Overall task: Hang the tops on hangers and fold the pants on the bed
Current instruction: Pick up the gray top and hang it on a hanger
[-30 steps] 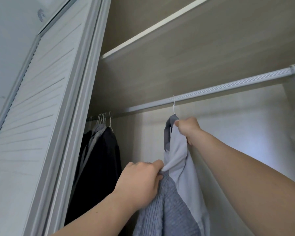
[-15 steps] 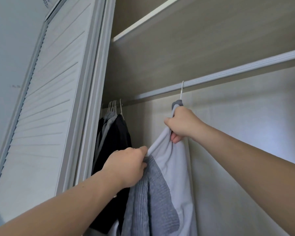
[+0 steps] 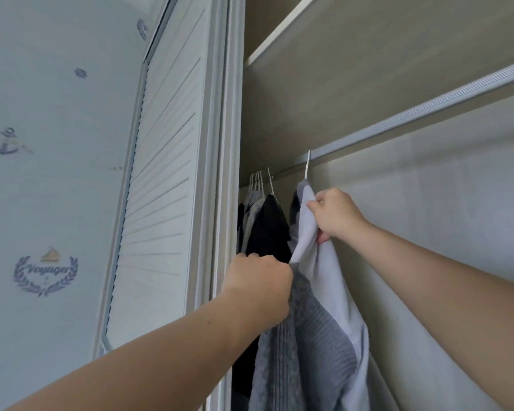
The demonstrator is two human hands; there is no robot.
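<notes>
Left hand (image 3: 257, 287), nearest, is clenched on the grey knit panel of the top (image 3: 318, 336), bunching it just below the shoulder. Right hand (image 3: 334, 216), above and beyond it, pinches the pale collar edge just under the white hanger hook (image 3: 307, 167), which appears seated on the closet rail (image 3: 428, 112). The top hangs between both hands, just right of the dark garments (image 3: 267, 226) already hung beyond the left hand. To finish well, likely draw each shoulder evenly over the hanger arms, then let go of the lower grip first so the fabric settles straight.
</notes>
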